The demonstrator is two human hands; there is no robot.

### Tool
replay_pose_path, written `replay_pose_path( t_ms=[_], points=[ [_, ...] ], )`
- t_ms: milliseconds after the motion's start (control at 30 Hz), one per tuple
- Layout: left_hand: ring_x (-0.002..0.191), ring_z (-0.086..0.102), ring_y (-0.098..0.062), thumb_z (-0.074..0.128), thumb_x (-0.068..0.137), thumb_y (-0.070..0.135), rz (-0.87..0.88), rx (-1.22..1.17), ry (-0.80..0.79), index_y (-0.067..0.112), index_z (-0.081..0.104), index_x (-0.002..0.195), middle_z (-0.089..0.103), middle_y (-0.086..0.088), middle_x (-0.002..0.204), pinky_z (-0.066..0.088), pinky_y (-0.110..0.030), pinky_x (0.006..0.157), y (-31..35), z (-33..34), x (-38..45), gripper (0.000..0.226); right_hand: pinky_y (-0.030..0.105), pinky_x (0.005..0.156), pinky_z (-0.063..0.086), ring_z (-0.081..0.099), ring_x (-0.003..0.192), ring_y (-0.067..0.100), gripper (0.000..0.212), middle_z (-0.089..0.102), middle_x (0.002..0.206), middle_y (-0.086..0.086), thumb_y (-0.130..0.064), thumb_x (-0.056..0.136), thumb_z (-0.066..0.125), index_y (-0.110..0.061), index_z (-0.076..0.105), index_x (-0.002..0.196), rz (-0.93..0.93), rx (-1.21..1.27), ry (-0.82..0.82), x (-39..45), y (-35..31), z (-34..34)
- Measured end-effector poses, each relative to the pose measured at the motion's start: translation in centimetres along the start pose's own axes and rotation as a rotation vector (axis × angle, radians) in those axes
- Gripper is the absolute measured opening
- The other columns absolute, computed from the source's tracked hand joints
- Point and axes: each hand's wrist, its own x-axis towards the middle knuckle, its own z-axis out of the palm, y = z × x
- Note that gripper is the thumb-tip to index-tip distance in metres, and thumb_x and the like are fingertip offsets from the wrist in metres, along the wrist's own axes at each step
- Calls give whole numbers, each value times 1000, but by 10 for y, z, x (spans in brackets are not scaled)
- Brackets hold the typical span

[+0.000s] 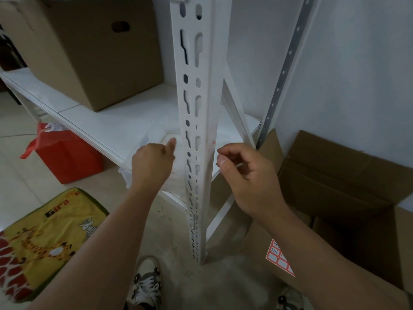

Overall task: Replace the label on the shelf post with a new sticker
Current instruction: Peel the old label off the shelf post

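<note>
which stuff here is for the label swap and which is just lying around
For the job: shelf post; red residue on it; sticker sheet; left hand; right hand.

Lying about: cardboard box; red bag; giraffe mat; open box.

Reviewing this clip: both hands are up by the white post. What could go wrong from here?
1. Red residue on the shelf post may stop a new sticker bonding.
2. The right hand seems to pinch something small; it could drop or curl.
3. The sticker sheet lies low on a cardboard box, a reach away.
</note>
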Motion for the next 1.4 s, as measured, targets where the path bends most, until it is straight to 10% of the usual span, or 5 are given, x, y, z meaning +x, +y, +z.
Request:
replay_pose_path(
  t_ms=[200, 367, 567, 1400],
  points=[
    [115, 54, -18, 49, 96, 7, 47, -145, -60, 21, 49, 130, 52, -2, 128, 47, -32, 92, 8, 8, -3, 37, 2, 76, 43, 55, 95, -11, 29, 57, 99, -22, -21, 95, 56, -17, 58, 124, -64, -92, 118, -2, 3, 10],
    [74, 56, 6, 28, 106, 29, 25, -497, 61, 20, 56, 97, 58, 12, 82, 43, -15, 70, 40, -1, -38, 31, 13, 74, 53, 64, 91, 3, 22, 63, 99, -16, -22, 94, 57, -15, 65, 114, 0, -9, 172, 4, 2, 15],
    [80, 59, -14, 19, 92, 55, 108, -687, -7, 4, 59, 101, 62, -16, 91, 47, -11, 68, 46, -2, -64, 66, 17, 69, 54, 63, 85, 5, 12, 64, 92, -11, -12, 93, 60, -10, 68, 102, -120, -77, 252, 4, -4, 21],
    [66, 53, -1, 22, 100, 49, 173, -610, 7, 21, 50, 85, 54, 8, 72, 43, -15, 59, 44, 5, -67, 42, 14, 68, 54, 65, 83, 5, 11, 63, 88, -12, -14, 90, 63, -8, 68, 98, -63, -51, 380, 2, -8, 34]
  ],
)
